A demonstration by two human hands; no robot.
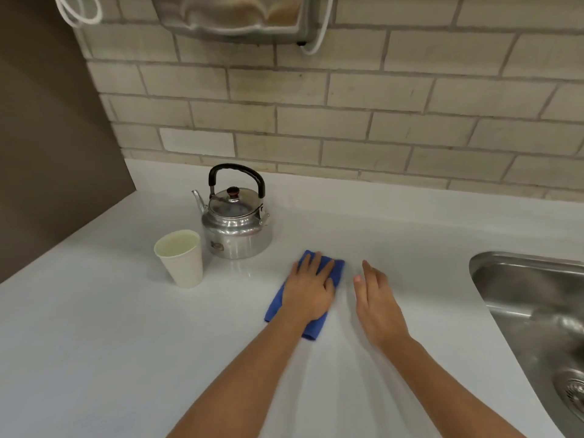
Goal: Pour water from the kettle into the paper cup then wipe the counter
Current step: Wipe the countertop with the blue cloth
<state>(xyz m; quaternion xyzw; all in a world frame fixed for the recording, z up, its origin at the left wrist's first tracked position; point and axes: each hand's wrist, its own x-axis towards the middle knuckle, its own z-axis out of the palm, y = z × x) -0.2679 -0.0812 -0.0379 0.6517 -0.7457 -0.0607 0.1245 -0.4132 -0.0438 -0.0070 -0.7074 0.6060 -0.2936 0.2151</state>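
Observation:
A silver kettle (pixel 235 224) with a black handle stands upright on the white counter (pixel 94 327), its spout pointing left. Just in front and left of it stands a white paper cup (pixel 180 257) with water inside. My left hand (pixel 308 287) lies flat on a folded blue cloth (pixel 316 327), fingers spread, pressing it onto the counter to the right of the kettle. My right hand (pixel 377 303) rests on the bare counter beside the cloth, fingers straight, holding nothing.
A steel sink (pixel 534 314) with a drain sits at the right edge. A brick-tiled wall runs behind the counter, with a mounted dispenser (pixel 240 17) and white cords above. A dark panel (pixel 47 137) bounds the counter on the left.

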